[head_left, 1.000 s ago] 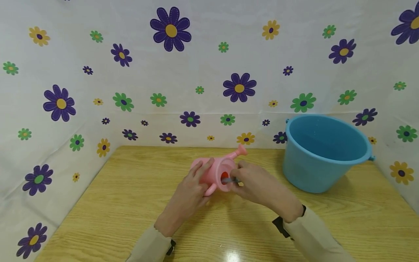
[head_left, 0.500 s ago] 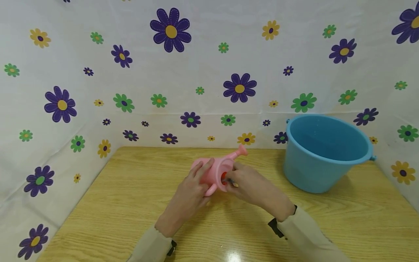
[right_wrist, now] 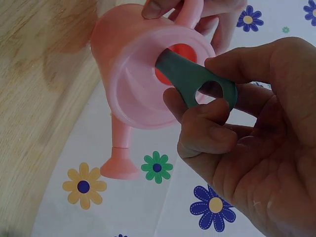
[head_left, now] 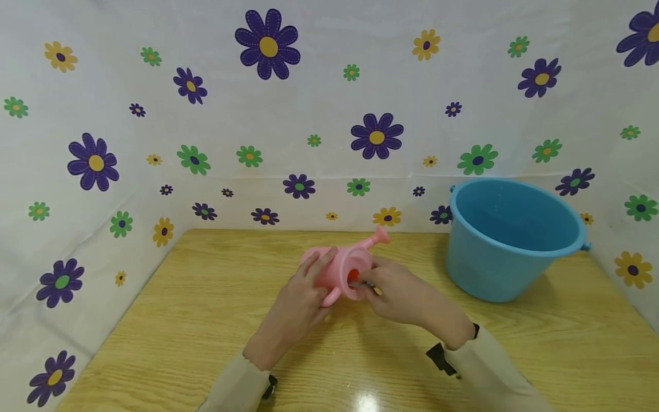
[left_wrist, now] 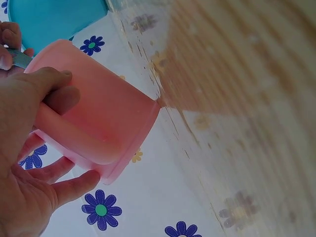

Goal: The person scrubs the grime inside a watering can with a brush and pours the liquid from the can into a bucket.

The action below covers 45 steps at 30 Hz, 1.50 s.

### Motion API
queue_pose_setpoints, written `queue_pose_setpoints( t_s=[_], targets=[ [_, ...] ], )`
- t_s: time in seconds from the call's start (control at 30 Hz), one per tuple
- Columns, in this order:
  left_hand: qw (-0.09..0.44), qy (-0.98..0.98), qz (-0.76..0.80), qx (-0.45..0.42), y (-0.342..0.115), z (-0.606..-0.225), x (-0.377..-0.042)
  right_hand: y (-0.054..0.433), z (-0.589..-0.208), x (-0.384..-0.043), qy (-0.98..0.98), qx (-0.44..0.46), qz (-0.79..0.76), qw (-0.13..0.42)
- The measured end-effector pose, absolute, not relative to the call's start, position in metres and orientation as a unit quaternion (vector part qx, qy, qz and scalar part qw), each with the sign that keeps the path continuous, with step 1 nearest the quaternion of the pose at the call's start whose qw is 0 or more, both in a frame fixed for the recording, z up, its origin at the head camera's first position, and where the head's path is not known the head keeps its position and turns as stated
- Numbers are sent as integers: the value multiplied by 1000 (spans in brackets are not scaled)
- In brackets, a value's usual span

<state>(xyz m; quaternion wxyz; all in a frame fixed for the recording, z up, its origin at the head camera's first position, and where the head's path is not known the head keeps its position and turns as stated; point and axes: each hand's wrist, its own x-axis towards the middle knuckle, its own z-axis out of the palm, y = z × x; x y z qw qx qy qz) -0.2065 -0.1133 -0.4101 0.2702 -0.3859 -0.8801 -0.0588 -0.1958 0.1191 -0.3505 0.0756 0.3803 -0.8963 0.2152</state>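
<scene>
Since half a second ago, the right hand (head_left: 399,292), pinching a grey-green tool (right_wrist: 185,74), has eased slightly toward three o'clock, yet the tool's tip remains inside the pink watering can (left_wrist: 103,106). The left hand (head_left: 298,303) grips the can, tipped mid-table (head_left: 206,297), mouth between three and four o'clock; work inside seems unfinished.

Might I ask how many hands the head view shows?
2: the left hand grips the pink watering can; the right hand, at its opening, holds a holed tool.

Wood-grained table (head_left: 154,320): blue bucket (head_left: 489,272), pink watering can (head_left: 331,276).
</scene>
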Motion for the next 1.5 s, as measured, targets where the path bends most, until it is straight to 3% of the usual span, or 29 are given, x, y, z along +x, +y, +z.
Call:
queue_pose_setpoints(
  t_s=[0.53,1.5],
  targets=[
    [277,-878,-64,-385,-113,-412,-208,137,-323,-183,-922,301,241,0],
    [289,-871,-72,-392,-112,-412,-209,118,-345,-193,-919,324,221,33]
  ],
)
